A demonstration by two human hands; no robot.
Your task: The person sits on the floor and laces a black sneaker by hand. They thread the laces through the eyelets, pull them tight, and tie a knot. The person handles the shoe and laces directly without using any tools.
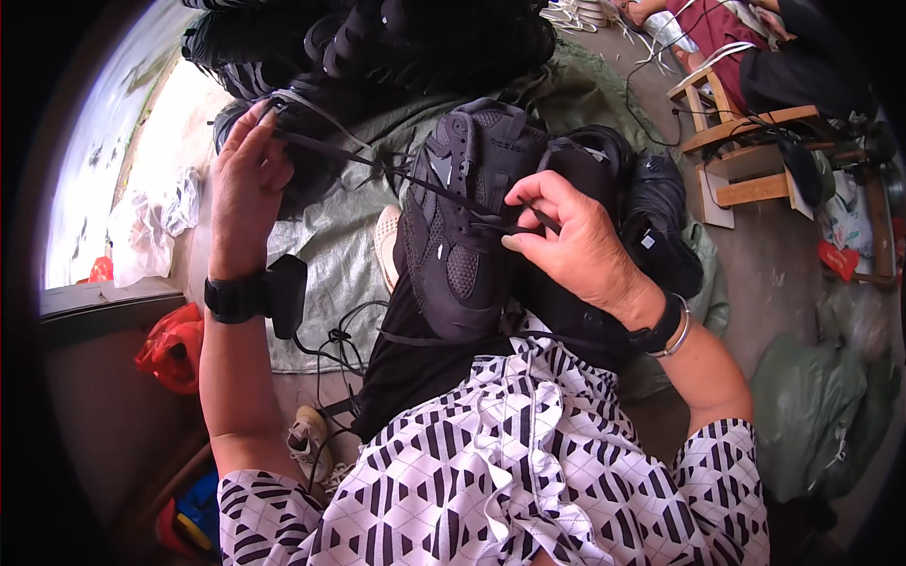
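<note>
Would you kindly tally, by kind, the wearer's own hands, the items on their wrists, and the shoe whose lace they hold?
Left hand and right hand: 2
Black wristbands: 2
Silver bracelet: 1
Black shoe: 1
Total: 6

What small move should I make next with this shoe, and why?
Probably draw the flat black lace a bit snugger with your left hand: it runs nearly straight from there to the black mesh-panelled shoe, where your right hand is close by.
</note>
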